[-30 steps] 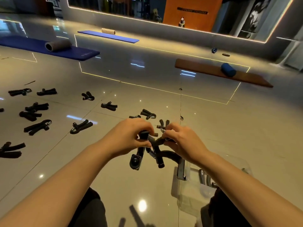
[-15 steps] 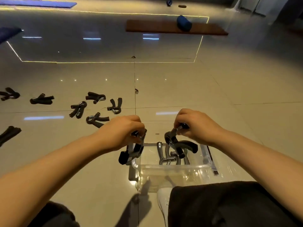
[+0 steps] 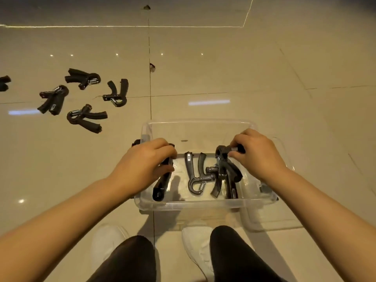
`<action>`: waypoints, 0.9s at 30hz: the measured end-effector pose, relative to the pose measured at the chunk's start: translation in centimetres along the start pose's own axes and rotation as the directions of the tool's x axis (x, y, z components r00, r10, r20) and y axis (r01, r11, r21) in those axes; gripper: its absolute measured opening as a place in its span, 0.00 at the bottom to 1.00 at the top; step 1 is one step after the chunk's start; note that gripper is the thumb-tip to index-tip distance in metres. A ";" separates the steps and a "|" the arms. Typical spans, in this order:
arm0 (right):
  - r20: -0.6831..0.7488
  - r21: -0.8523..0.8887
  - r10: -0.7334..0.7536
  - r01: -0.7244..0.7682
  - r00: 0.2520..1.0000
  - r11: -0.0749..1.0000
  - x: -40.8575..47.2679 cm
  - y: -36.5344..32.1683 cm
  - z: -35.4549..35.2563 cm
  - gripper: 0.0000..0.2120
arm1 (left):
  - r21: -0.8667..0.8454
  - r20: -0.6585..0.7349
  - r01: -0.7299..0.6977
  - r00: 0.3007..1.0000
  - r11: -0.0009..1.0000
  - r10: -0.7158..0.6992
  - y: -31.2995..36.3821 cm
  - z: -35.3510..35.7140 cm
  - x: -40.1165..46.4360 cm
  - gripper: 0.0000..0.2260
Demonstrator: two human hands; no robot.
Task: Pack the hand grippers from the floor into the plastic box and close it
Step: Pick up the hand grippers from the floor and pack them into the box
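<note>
Grippers (image 3: 81, 94) scattered left, box (image 3: 199, 124) open

1. The plastic box (image 3: 198, 124) stands on the floor (image 3: 264, 78), just ahead of the person's two shoes (image 3: 195, 245).
2. The left hand (image 3: 146, 161) holds a hand gripper (image 3: 160, 186) at the box's left side; the right hand (image 3: 258, 153) holds another (image 3: 225, 163) at its right.
3. One gripper (image 3: 195, 176) lies in the box between them.
4. Four more grippers (image 3: 85, 117) lie on the floor, left of and beyond the box.
5. The lid (image 3: 284, 210) lies to the box's right.
</note>
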State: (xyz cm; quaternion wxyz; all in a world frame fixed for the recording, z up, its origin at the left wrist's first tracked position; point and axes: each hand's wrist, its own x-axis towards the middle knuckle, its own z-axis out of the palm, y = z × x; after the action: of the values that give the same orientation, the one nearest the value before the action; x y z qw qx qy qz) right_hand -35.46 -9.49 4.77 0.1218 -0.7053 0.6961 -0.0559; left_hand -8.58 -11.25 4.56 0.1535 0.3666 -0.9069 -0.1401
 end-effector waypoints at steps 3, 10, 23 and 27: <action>0.014 0.020 0.022 -0.022 1.000 1.000 0.9 0.9 2.5 0.09 | -0.032 -0.041 0.065 0.997 0.997 -0.066 -1.8 3.1 -0.8 0.13; -0.012 0.120 0.047 -0.045 0.999 0.992 -0.6 2.4 6.9 0.10 | -0.021 -0.107 0.196 0.975 0.980 -0.197 -3.4 6.9 -2.5 0.08; -0.226 0.257 0.061 -0.001 0.972 0.966 -0.4 2.4 8.0 0.09 | 0.009 -0.064 0.233 0.971 0.972 -0.232 -3.0 6.8 -2.2 0.09; -0.142 0.254 0.146 -0.107 0.979 0.961 0.9 2.3 7.4 0.11 | -0.002 -0.088 0.217 0.972 0.976 -0.216 -3.0 6.8 -2.3 0.07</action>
State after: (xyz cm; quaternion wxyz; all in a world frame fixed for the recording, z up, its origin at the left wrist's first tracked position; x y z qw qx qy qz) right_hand -35.86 -9.72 -3.06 0.1551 -0.6321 0.7351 -0.1899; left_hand -7.74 -10.79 -3.19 0.1755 0.4697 -0.8544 -0.1362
